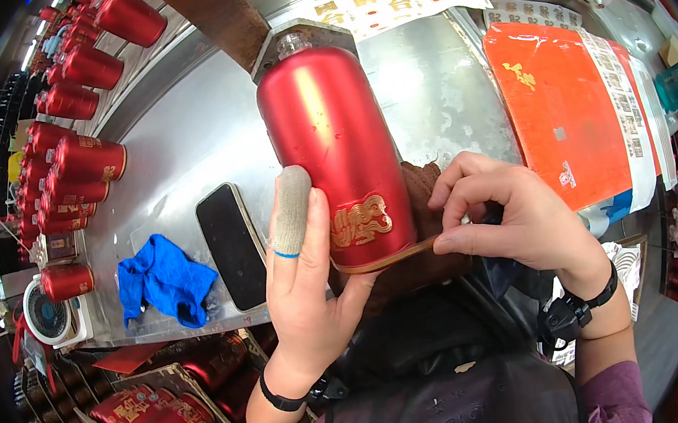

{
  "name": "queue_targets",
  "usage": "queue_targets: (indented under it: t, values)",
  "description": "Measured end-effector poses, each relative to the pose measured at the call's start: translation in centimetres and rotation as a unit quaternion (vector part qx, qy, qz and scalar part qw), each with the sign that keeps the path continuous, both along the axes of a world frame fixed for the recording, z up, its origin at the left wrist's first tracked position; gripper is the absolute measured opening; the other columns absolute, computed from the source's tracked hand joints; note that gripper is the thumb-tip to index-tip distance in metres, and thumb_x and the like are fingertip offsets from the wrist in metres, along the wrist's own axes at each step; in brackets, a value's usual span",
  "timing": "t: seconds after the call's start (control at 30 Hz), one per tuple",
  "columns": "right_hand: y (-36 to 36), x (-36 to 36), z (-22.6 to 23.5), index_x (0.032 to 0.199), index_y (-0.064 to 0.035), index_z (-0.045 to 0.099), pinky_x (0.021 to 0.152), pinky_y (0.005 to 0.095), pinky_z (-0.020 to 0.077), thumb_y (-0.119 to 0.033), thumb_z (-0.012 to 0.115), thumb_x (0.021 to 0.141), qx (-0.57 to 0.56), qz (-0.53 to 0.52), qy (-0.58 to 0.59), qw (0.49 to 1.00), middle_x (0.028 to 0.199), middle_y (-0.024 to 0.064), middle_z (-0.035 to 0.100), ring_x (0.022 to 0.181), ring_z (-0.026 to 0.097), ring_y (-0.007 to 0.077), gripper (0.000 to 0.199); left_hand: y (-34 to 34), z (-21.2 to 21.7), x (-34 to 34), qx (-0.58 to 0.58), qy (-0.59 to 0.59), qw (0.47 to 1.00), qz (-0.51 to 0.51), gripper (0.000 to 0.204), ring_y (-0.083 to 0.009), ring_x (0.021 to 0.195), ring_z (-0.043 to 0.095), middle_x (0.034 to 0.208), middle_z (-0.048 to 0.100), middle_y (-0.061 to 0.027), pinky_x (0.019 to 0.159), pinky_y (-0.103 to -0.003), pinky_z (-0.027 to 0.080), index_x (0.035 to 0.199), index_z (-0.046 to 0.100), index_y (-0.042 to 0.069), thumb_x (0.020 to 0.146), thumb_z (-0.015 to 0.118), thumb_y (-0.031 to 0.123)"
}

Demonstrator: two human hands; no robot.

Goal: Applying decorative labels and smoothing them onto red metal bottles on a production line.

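Note:
A large glossy red bottle (330, 122) lies in front of me, its clear glass neck pointing away into a notched metal block (261, 59). A raised gold emblem (362, 221) sits near its base. My left hand (298, 257) holds the bottle's lower left side, with the thumb under the base and a knitted cover on one finger. A thin gold-brown strip (409, 250) runs along the bottom rim and out to the right. My right hand (505, 215) pinches its free end between thumb and fingers. A brown cloth (422, 189) lies partly hidden beneath the bottle.
Left of the bottle, a black-screened phone (231, 247) and a crumpled blue cloth (164, 281) lie on the metal table (176, 154). Sticker sheets (391, 1) lie behind; an orange-red packet (556, 110) is at right. Red bottles (86, 160) and a small fan (48, 312) line the left.

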State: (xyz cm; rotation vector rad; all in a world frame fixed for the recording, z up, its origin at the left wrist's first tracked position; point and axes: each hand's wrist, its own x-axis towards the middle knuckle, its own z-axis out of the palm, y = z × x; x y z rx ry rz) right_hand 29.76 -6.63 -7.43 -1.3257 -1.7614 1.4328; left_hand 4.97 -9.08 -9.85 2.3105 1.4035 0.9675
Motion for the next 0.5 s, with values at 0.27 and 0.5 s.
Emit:
queue_targets:
  t: [0.27,0.5]
  values:
    - [-0.4,-0.9,-0.6,0.086,-0.0039,0.071,0.068,0.0268,0.0478,-0.017,0.080,0.081,-0.005,-0.005,0.016,1.000,0.100,0.0045,0.063,0.075,0.055,0.0128,0.016,-0.7,-1.8,-1.5,-0.054,-0.104,0.993,0.000,0.083,-0.0417,0.132,0.049,0.144,0.048,-0.0269,0.107,-0.043,0.042,0.146,0.040,-0.006,0.077,0.083,0.011]
    - [0.0,-2.2,-0.6,0.085,-0.0041,0.071,0.066,0.0274,0.0466,-0.018,0.079,0.082,-0.001,-0.004,0.011,1.000,0.095,0.0041,0.063,0.073,0.054,0.0131,0.016,-0.7,-2.2,-2.6,-0.045,-0.108,0.993,-0.001,0.084,-0.0381,0.126,0.054,0.140,0.052,-0.0248,0.104,-0.041,0.044,0.148,0.038,-0.006,0.079,0.082,0.015]
